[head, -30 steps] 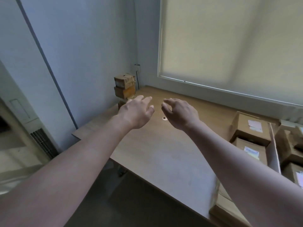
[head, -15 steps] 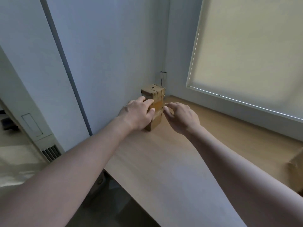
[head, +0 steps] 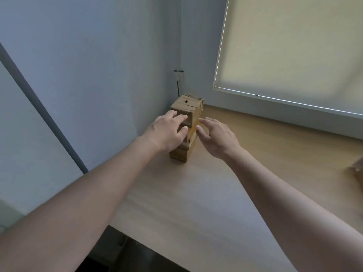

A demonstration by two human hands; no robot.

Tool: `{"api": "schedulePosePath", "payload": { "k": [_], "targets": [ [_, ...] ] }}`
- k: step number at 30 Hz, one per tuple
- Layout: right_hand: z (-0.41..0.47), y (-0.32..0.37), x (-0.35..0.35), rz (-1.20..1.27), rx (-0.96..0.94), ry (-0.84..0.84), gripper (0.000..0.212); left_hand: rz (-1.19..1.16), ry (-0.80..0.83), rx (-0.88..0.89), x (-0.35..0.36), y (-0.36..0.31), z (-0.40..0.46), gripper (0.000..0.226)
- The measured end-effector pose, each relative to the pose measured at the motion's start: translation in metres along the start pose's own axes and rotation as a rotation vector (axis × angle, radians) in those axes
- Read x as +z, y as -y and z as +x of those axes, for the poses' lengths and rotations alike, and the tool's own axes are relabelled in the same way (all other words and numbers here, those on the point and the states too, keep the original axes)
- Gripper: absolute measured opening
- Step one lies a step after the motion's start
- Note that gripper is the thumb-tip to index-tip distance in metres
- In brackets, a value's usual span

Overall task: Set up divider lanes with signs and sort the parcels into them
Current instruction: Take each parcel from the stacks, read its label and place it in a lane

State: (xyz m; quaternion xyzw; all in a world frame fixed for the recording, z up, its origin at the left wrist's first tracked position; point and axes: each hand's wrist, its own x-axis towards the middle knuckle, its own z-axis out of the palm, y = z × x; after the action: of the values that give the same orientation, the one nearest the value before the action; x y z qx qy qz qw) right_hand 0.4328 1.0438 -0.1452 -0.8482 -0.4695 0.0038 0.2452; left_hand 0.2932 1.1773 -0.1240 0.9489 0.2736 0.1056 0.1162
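Now: stack of small boxes [head: 186,130] at frame centre, in desk [head: 196,203] corner. L hand [head: 167,132] fingers straight, touching its side; R hand [head: 216,136] relaxed, just beside, prob. to lift it together.

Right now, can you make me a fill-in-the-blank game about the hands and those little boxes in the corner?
1. The small cardboard boxes are piled in a ____.
2. The left hand touches the stack; the right hand is on its ____ side.
3. The stack stands on the wooden ____.
4. Behind the table, the window is covered by a ____.

Missing words: stack; right; table; blind
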Motion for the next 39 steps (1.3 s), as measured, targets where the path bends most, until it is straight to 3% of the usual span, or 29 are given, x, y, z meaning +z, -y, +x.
{"api": "schedulePosePath", "payload": {
  "k": [11,27,30,34,37,39],
  "targets": [
    [0.078,-0.015,0.055,0.048,0.199,0.02,0.053,-0.028,0.104,0.084,0.034,0.062,0.104,0.054],
    [0.196,-0.051,0.108,0.226,0.288,0.041,0.054,-0.245,0.153,-0.109,0.084,0.094,0.215,0.05],
    [0.206,-0.046,0.115,0.439,0.382,0.025,0.058,-0.373,0.17,-0.164,0.086,0.1,0.223,0.055],
    [0.212,-0.038,0.125,0.846,0.557,-0.055,0.043,-0.53,0.167,-0.25,0.085,0.108,0.232,0.07],
    [0.214,-0.035,0.122,0.909,0.61,-0.075,0.043,-0.609,0.173,-0.303,0.079,0.109,0.235,0.08],
    [0.214,-0.035,0.114,0.895,0.605,-0.106,0.055,-0.658,0.155,-0.314,0.072,0.106,0.235,0.079]
  ]
}}
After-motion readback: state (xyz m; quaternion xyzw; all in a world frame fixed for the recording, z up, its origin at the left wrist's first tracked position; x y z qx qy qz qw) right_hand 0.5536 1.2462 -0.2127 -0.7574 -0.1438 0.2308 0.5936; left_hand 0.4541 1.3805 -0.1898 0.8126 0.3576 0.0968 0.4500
